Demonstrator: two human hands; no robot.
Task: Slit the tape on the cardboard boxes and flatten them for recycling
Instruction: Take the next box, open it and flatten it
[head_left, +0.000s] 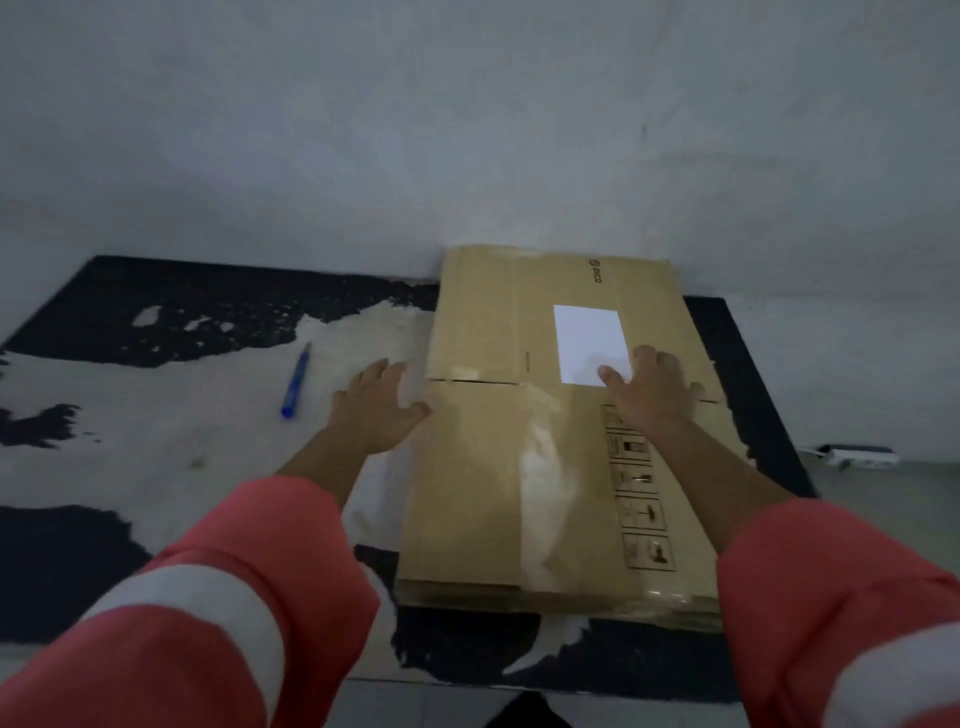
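Flattened cardboard box (483, 467) lies on a worn black/white surface (156, 301), far end against the wall (467, 130). R hand (649, 389) rests on top of the box w/ fingers spread straight, tips on the white label (587, 338), gripping nothing; L hand (376, 405) sits at the box's left edge, fingers also splayed, thumb touching the cardboard (nothing held). Blue pen-like tool (296, 382) lies left of the box, apart from both hands.

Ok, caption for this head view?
Right hand flat on a flattened brown cardboard box, left hand at its edge; slim blue pen-like tool lies aside.
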